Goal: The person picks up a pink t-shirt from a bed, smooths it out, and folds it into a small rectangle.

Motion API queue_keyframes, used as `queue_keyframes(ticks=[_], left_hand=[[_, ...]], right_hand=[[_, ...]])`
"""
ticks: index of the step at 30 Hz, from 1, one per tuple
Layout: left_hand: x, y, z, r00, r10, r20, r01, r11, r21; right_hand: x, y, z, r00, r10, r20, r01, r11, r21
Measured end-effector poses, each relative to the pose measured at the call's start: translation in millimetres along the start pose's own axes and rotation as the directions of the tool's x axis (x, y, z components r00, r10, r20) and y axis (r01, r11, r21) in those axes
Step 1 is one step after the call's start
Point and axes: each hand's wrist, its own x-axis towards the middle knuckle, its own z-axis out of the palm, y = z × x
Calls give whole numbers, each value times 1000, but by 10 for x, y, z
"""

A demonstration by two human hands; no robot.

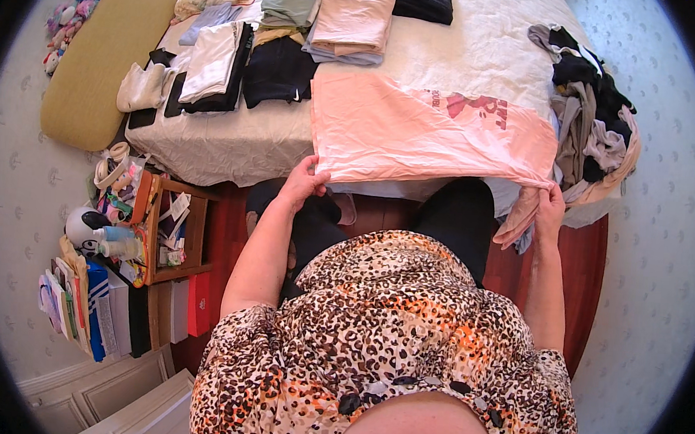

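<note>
A pink printed T-shirt (pixel 388 130) lies folded lengthwise across the front edge of the bed. My left hand (pixel 306 184) pinches its near left corner between thumb and fingers. At the other end, my right hand (pixel 551 208) grips the shirt near its shoulder, and a pink sleeve hangs below the bed edge beside it. Behind the shirt's left end lies a folded black garment with a white logo (pixel 279 72). Further back sits a stack of folded pink and pale blue clothes (pixel 353 23).
White and black folded clothes (pixel 211 62), rolled white socks (pixel 140 88) and a phone (pixel 142 118) lie at the bed's left. A loose pile of clothes (pixel 574 117) lies at its right. A wooden cabinet (pixel 154 229) crowded with items stands left of me.
</note>
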Motion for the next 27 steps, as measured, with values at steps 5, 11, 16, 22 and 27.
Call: queue_keyframes(ticks=[5,11,16,22,27], left_hand=[[1,60,9,994,-73,77,78,995,-65],[29,4,8,999,-29,35,22,985,173],[-79,355,65,988,133,77,-105,950,-295],[-270,1078,25,950,302,79,-203,791,-577],[-441,1668,-72,825,556,-105,-561,781,-275]], right_hand=[[-13,-16,-23,1000,0,12,1,999,-54],[-39,-126,19,1000,1,2,-1,999,-38],[5,-143,-29,998,-46,-30,46,999,0],[-7,-184,-5,996,-64,-61,60,996,-68],[153,-559,-97,859,-490,-146,366,789,-494]])
